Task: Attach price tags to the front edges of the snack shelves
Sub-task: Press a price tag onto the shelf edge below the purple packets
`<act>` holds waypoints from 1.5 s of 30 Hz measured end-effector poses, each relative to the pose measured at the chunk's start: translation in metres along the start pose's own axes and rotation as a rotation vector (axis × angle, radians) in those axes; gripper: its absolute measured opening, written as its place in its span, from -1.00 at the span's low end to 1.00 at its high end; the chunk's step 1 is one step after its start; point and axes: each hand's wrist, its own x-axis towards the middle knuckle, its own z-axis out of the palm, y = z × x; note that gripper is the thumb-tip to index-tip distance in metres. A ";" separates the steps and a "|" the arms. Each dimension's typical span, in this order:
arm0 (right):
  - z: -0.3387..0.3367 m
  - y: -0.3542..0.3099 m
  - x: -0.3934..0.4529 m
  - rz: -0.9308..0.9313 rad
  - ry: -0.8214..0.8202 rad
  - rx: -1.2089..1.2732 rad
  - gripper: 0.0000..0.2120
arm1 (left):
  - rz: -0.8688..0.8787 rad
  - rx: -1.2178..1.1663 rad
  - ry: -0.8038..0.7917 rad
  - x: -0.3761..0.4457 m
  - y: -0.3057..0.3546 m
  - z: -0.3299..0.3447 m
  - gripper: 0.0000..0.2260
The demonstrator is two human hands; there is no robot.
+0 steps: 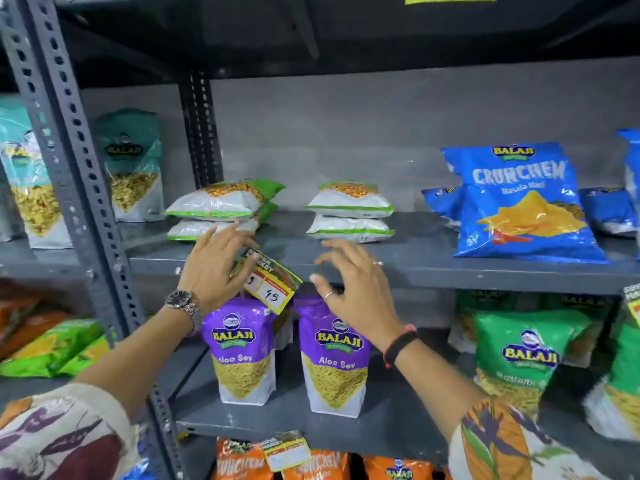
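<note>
Shelving: grey slotted-angle metal rack [65, 140] against a grey wall, snack packs on each level.
Middle shelf: grey metal shelf front edge [450, 275], with white-and-green pillow packs [221, 202] stacked at the back left and a blue Crunchem chips bag [523, 202] standing to the right.
Price tag: yellow-and-white paper price tag with a dark printed header [272, 284], tilted, lying against the shelf front edge, "45" handwritten on it.
Left hand: left hand [214, 268], wristwatch on the wrist, fingers spread, fingertips touching the tag's upper left part; whether it pinches the tag cannot be told.
Right hand: right hand [356, 285], fingers spread and blurred, holding nothing, just beside the tag.
Lower shelf: two purple Aloo Sev pouches [334, 355] upright below the tag; another tag [287, 450] on the edge beneath.
</note>
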 end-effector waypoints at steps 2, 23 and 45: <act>0.016 -0.004 0.001 0.022 -0.012 -0.049 -0.83 | 0.046 -0.011 0.019 0.002 -0.006 0.000 -0.69; 0.039 -0.034 0.015 0.251 0.057 -0.192 -0.90 | -0.107 -0.562 0.130 -0.012 -0.016 0.010 -0.80; 0.040 -0.032 0.018 0.242 -0.009 -0.309 -0.95 | -0.036 -0.428 0.110 -0.016 -0.031 0.021 -0.78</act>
